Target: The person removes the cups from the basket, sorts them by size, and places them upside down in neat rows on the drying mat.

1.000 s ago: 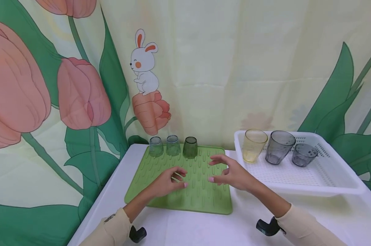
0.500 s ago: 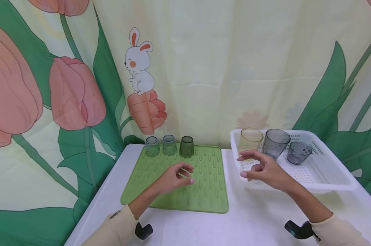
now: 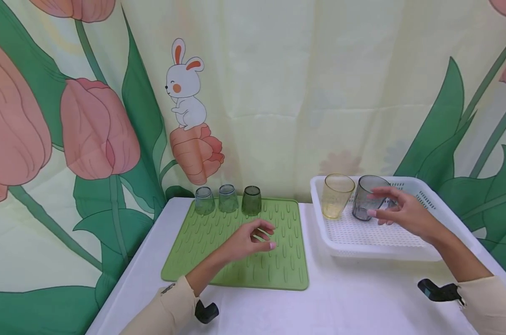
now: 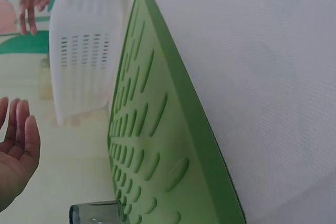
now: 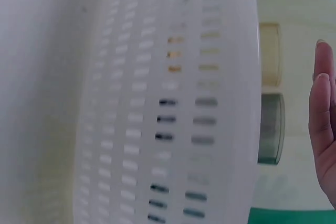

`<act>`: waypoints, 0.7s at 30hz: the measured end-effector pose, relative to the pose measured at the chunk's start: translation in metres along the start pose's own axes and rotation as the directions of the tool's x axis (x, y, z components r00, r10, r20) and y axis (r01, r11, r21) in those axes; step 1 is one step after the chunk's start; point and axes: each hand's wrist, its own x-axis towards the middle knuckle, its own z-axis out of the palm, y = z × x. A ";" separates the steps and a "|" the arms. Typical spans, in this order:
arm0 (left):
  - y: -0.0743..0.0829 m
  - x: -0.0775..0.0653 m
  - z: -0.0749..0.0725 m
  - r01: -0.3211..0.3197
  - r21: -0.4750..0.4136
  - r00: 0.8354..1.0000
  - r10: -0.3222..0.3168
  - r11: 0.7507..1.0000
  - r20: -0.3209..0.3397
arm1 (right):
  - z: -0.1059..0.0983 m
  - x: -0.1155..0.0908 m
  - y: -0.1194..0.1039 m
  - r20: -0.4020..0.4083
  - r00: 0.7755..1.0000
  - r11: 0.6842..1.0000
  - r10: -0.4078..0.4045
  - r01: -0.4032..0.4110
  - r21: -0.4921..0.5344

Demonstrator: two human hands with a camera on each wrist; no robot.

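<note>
My right hand (image 3: 408, 214) hovers over the white basket (image 3: 387, 251), fingers loosely bent around nothing. In the head view its fingertips overlap the tall grey glass (image 3: 359, 200); the right wrist view shows that hand (image 5: 324, 124) apart from the glass rims. A tall yellow glass (image 3: 337, 197) stands left of the grey one. The small grey glass is mostly hidden behind my right hand. My left hand (image 3: 250, 239) hangs over the green drying mat (image 3: 273, 270), relaxed and holding nothing. Along the mat's back edge stand two bluish glasses (image 3: 204, 202) and a dark green glass (image 3: 251, 202).
A white cloth (image 3: 340, 302) covers the table. The basket has raised, slotted walls (image 5: 226, 103) and sits right of the mat. Behind the table hangs a printed curtain (image 3: 269, 93) with tulips and a rabbit.
My right hand has moved right, from over the mat's right side to over the basket. My left hand has shifted slightly right. The glasses keep their places; the head view has turned a little right.
</note>
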 end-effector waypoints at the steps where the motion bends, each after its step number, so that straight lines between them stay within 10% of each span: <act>1: 0.000 0.000 0.001 0.002 -0.001 1.000 -0.002 1.000 0.000 | -0.006 0.001 0.005 -0.011 1.000 0.999 0.021 -0.021 -0.024; 21: -0.006 0.001 0.005 0.021 -0.003 1.000 -0.021 1.000 0.005 | -0.077 0.015 0.084 0.106 0.915 0.914 0.390 -0.370 -0.164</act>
